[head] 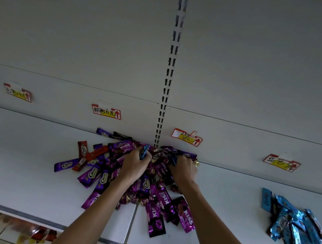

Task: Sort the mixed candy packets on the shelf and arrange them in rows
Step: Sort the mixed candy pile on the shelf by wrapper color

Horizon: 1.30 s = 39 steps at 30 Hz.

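Mixed candy packets point(104, 177), mostly purple with some red and small wrapped sweets, lie heaped on the white shelf point(20, 155) against the back wall, under and around both hands. Left hand point(133, 166) sits on the heap's far part, fingers curled round a blue packet point(144, 152); right hand point(183, 171), near it, grips a dark blue packet point(174, 159). A separate blue pile point(295, 227) lies well apart to the right, below a price tag point(282, 162).

Purple and red candy packets point(106, 178) lie heaped mid-shelf point(19, 165); one blue packet point(144, 152) sticks up among them; more blue packets point(293, 223) lie piled well apart, rightward.
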{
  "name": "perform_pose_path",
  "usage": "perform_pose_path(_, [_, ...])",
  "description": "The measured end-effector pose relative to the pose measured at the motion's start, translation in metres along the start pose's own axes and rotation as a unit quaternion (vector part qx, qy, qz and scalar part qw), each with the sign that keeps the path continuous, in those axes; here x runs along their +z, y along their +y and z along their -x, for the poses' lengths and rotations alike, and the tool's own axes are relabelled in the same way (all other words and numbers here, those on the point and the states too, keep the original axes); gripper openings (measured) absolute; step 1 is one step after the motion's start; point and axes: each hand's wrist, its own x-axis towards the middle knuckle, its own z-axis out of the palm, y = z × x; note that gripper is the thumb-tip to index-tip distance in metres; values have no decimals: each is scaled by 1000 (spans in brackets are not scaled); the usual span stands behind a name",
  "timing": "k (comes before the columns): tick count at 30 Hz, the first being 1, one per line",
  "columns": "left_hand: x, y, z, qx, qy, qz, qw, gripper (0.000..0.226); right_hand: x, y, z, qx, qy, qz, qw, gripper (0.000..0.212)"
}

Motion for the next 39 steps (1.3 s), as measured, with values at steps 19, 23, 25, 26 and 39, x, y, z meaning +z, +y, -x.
perform_pose_path(19, [22,53,55,-53,8,100,994,34,-53,0,85,-28,-33,-380,924,30])
perform_pose_path(23, [21,59,71,-63,-3,59,996,32,-66,21,96,29,-39,-392,919,39])
perform_pose_path(25, [22,64,82,-59,-20,37,997,30,-72,35,103,33,-58,-399,915,32])
perform_pose_path(26, [23,66,89,-55,-30,25,998,27,-75,42,108,32,-66,-401,913,29])
perform_pose_path(39, [37,93,162,9,-85,-13,996,8,-127,122,187,11,-18,-347,938,20])
